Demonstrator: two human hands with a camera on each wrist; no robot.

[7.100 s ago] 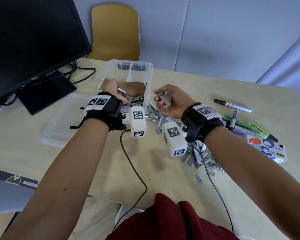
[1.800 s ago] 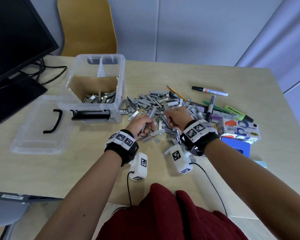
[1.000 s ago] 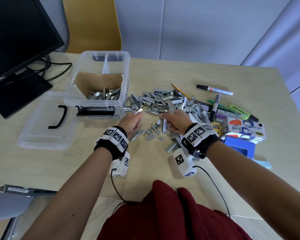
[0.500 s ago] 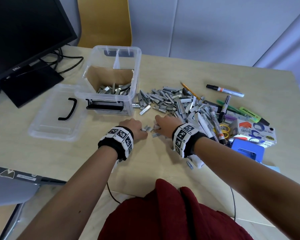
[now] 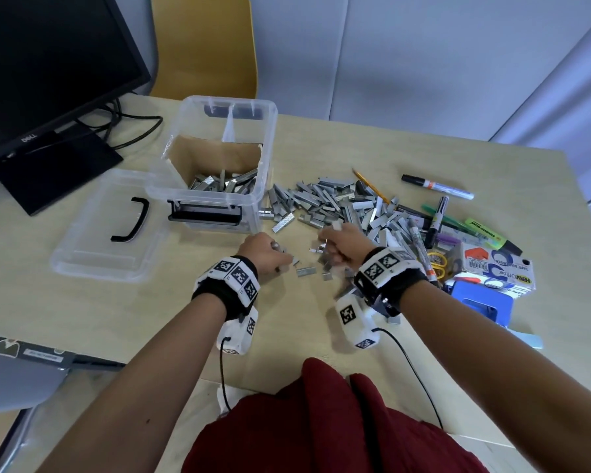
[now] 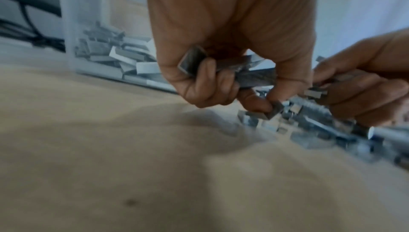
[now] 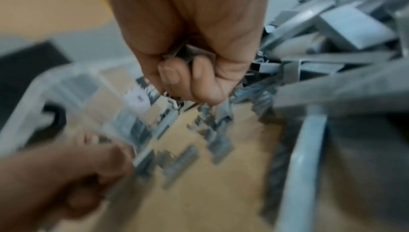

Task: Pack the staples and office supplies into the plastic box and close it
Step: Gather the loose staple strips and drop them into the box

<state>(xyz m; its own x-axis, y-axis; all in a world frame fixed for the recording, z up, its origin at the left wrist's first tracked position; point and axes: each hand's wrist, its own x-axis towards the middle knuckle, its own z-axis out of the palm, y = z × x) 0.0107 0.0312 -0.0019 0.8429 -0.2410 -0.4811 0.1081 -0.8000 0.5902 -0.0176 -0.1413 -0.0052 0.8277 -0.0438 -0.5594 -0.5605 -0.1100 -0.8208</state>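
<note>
Your left hand [image 5: 265,249] and right hand [image 5: 342,242] work low over the near edge of the worktop [image 5: 151,312], both fisted around bundles of staple strips; the left wrist view shows your left fingers [image 6: 204,80] curled tight on several strips, and the right wrist view shows the same on the right, though blurred. Half a second ago both hands lay lower and flatter on the scattered strips; they are now raised slightly and loaded, so the gathering step appears complete and a carry to the box is the likely next move. A few loose staples [image 5: 306,271] remain between your hands. Beyond them the main staple pile [image 5: 335,203] is largely unpacked. The plastic box [image 5: 215,165] stands open just left of the pile, its front compartment partly filled with strips. Its lid [image 5: 106,233] lies detached on the worktop to the left. Markers [image 5: 437,192] and a tape carton [image 5: 495,268] to the right are not yet packed. Task judged well short of closing.
</note>
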